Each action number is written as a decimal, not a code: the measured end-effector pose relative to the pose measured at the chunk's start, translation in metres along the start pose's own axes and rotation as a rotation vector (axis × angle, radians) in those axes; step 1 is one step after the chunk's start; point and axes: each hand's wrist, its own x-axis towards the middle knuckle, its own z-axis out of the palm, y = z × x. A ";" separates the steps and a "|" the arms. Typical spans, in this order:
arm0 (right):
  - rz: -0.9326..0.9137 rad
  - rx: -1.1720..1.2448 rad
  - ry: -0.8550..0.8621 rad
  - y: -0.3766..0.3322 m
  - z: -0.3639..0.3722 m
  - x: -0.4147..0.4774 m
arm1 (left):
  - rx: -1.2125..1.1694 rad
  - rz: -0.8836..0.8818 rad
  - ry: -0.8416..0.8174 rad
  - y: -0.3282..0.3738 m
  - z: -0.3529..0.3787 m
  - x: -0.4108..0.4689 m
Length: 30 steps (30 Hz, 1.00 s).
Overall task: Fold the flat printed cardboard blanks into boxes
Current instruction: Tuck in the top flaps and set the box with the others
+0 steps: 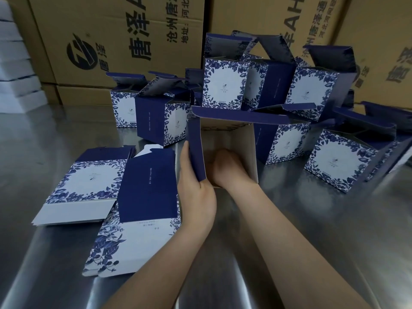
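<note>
A half-formed blue and white box (225, 132) lies on the steel table with its open mouth facing me. My left hand (196, 188) grips its left navy wall, thumb inside and fingers outside. My right hand (227, 168) reaches inside the box, its fingers hidden deep within. To the left lie flat printed blanks: one pile (87, 188) farther left, another pile (138, 219) nearer my left arm with a navy panel on top.
Several folded boxes with open lids (225, 85) stand and lean behind and right of the held box; one (341, 161) sits at right. Big brown shipping cartons (116, 36) wall the back. White stacked sheets (15, 63) are at far left. The steel table (334, 230) shows at right.
</note>
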 end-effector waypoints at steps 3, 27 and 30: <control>-0.014 -0.015 -0.010 0.000 0.001 -0.001 | 0.001 -0.003 -0.009 0.001 0.000 -0.001; -0.236 0.073 -0.170 -0.010 0.004 0.003 | -0.038 -0.018 0.005 0.002 0.000 0.001; -0.249 0.071 -0.269 -0.015 0.001 0.005 | -0.027 -0.018 0.002 0.003 -0.001 0.000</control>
